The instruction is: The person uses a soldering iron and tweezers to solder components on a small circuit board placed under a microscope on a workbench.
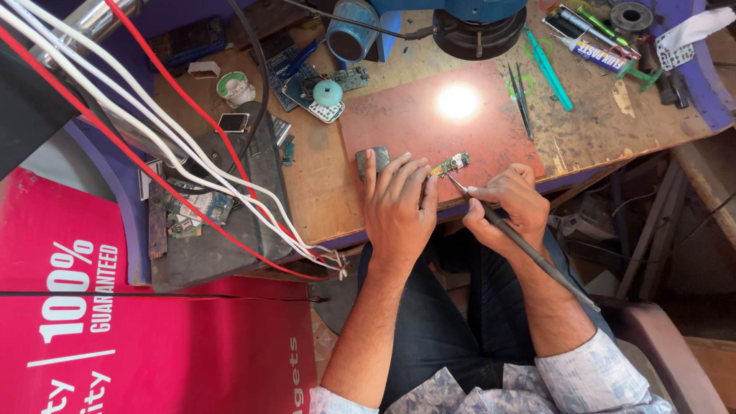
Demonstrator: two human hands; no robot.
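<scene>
- The left hand point(397, 201) is pressing down, fingers clamping a small circuit board point(451, 164) at the near edge of the red mat point(429, 115).
- The right hand point(512, 205) is gripping a thin soldering tool point(521, 244), its tip touching the board.
- Work on the board appears to be under way, not finished.
- Tweezers point(521, 98) are lying on the bench point(322, 184), under the lamp point(475, 31).
</scene>
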